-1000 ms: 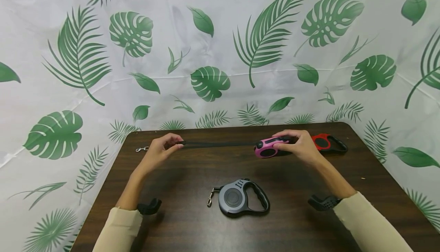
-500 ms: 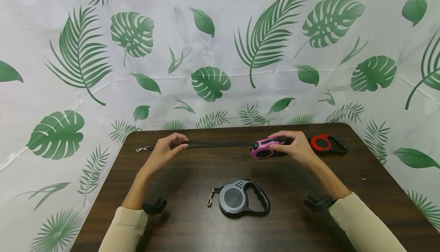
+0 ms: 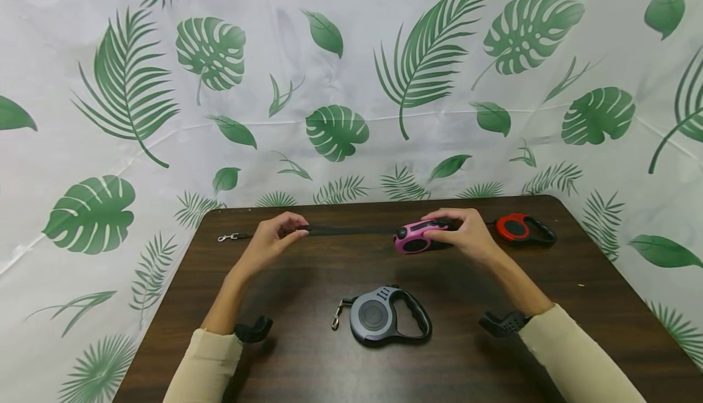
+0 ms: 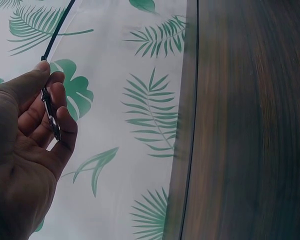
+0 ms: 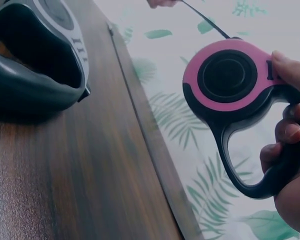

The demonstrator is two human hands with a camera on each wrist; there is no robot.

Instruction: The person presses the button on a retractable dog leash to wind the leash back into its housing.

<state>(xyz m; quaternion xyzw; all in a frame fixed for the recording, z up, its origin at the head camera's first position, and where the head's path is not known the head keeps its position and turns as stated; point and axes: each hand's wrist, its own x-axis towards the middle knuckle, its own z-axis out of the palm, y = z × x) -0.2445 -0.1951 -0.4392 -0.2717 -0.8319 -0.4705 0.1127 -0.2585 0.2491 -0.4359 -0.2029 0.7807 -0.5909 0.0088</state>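
Observation:
My right hand (image 3: pixel 472 232) grips the black looped handle of a pink and black retractable dog leash (image 3: pixel 413 238), its thumb at the buttons in the right wrist view. A black strap (image 3: pixel 351 231) runs taut from the leash's housing to my left hand (image 3: pixel 271 238). Thumb and fingers there pinch the strap's end, and its metal clip (image 4: pixel 52 120) hangs against the curled fingers in the left wrist view. Both hands are held above the far half of the table.
A grey and black retractable leash (image 3: pixel 373 316) lies mid-table with its clip at its left. Back right lies a red and black one (image 3: pixel 513 227). Another metal clip (image 3: pixel 227 237) on a black cord lies back left. A leaf-print cloth (image 3: pixel 340 61) hangs behind the table (image 3: pixel 307 366).
My hands have come closer together, left hand moving right and right hand moving left with the pink leash. The strap between them is shorter. More of the red leash shows.

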